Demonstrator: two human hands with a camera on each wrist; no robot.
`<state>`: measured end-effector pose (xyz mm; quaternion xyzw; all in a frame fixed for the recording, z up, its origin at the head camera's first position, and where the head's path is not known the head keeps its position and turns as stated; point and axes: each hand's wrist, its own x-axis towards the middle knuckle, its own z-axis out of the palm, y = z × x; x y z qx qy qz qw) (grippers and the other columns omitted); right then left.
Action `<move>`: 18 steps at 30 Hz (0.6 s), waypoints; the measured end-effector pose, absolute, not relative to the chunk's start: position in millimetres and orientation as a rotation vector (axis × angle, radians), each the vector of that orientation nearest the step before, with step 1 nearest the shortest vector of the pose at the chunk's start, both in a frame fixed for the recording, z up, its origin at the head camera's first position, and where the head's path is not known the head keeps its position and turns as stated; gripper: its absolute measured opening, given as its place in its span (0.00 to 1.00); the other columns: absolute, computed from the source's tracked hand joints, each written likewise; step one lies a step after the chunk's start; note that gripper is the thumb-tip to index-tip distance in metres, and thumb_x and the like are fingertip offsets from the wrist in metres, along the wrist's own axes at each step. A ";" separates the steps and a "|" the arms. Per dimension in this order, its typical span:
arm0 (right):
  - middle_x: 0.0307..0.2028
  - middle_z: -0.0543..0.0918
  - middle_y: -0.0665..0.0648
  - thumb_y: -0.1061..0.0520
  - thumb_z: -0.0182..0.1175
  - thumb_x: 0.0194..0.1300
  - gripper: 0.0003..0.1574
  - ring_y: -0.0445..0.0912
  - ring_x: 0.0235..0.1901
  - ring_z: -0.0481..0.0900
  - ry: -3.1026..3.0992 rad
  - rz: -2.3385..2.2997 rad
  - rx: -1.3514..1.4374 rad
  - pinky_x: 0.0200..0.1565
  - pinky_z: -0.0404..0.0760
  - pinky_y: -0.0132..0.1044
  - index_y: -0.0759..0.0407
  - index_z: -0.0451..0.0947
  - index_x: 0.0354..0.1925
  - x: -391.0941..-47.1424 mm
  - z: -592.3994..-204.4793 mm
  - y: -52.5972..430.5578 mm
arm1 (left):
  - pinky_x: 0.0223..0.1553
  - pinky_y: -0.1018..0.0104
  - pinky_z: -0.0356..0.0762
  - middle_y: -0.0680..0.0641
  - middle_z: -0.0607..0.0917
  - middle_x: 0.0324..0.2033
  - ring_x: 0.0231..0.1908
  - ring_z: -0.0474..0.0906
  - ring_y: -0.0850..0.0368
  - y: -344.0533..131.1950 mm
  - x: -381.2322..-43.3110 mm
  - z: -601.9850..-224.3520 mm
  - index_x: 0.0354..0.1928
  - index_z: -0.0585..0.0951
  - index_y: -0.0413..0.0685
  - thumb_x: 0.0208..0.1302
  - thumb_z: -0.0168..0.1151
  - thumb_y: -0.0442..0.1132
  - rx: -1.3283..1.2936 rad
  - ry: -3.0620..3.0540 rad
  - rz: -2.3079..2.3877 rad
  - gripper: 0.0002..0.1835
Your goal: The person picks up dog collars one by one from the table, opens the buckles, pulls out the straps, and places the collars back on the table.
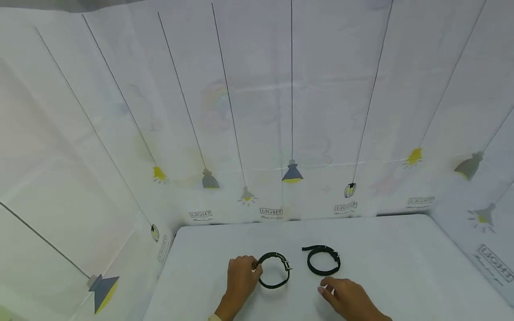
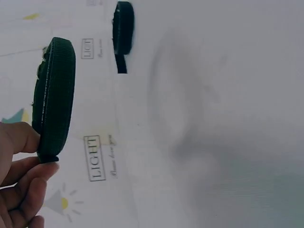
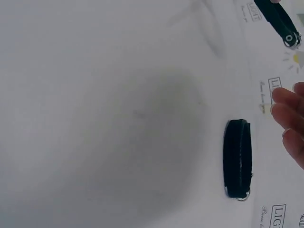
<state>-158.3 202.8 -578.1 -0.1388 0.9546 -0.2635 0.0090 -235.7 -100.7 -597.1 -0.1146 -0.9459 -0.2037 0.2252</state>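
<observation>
My left hand (image 1: 242, 277) pinches the left edge of a dark green collar (image 1: 273, 286), fastened into a loop with its metal buckle on the right side. In the left wrist view this collar (image 2: 59, 95) stands edge-on between thumb and fingers, raised off the table. A second dark collar (image 1: 323, 273) lies coiled on the table to the right, its strap end pointing left and its metal fittings at the right. Just in front of it hovers my right hand (image 1: 348, 298), fingers loosely bent with nothing between them. The right wrist view shows this second collar (image 3: 237, 159) beside the fingertips.
Both collars are over a white table (image 1: 393, 254) with rounded back corners. A pale wall sheet (image 1: 257, 133) printed with hanging lamps and "LIGHT" labels rises behind the table and along its sides.
</observation>
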 end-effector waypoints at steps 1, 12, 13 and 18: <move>0.26 0.81 0.37 0.41 0.61 0.70 0.14 0.29 0.25 0.71 2.983 -0.871 -0.441 0.26 0.73 0.30 0.48 0.82 0.40 -161.7 -573.3 201.2 | 0.28 0.70 0.60 0.60 0.83 0.19 0.22 0.73 0.66 -101.0 -232.9 -590.4 0.25 0.88 0.54 0.50 0.76 0.42 -0.319 -2.578 -0.560 0.04; 0.31 0.86 0.39 0.49 0.59 0.74 0.08 0.32 0.30 0.81 2.960 -1.527 -0.445 0.35 0.82 0.30 0.47 0.82 0.39 -189.1 -532.7 166.8 | 0.33 0.64 0.70 0.59 0.86 0.21 0.25 0.78 0.65 -86.7 -182.0 -530.5 0.26 0.87 0.53 0.49 0.76 0.41 -0.322 -2.394 -0.572 0.05; 0.32 0.86 0.41 0.48 0.60 0.73 0.09 0.33 0.30 0.82 2.917 -1.572 -0.443 0.36 0.82 0.30 0.49 0.83 0.41 -189.5 -529.4 163.5 | 0.32 0.64 0.70 0.59 0.86 0.21 0.25 0.78 0.65 -85.3 -178.3 -528.3 0.26 0.87 0.52 0.49 0.77 0.41 -0.319 -2.381 -0.570 0.05; 0.38 0.88 0.51 0.46 0.64 0.70 0.16 0.37 0.33 0.86 2.665 -1.693 -0.539 0.37 0.85 0.33 0.57 0.84 0.45 -189.5 -519.0 153.0 | 0.31 0.65 0.70 0.59 0.85 0.21 0.25 0.77 0.64 -82.0 -164.7 -523.1 0.26 0.87 0.52 0.49 0.76 0.41 -0.305 -2.342 -0.574 0.05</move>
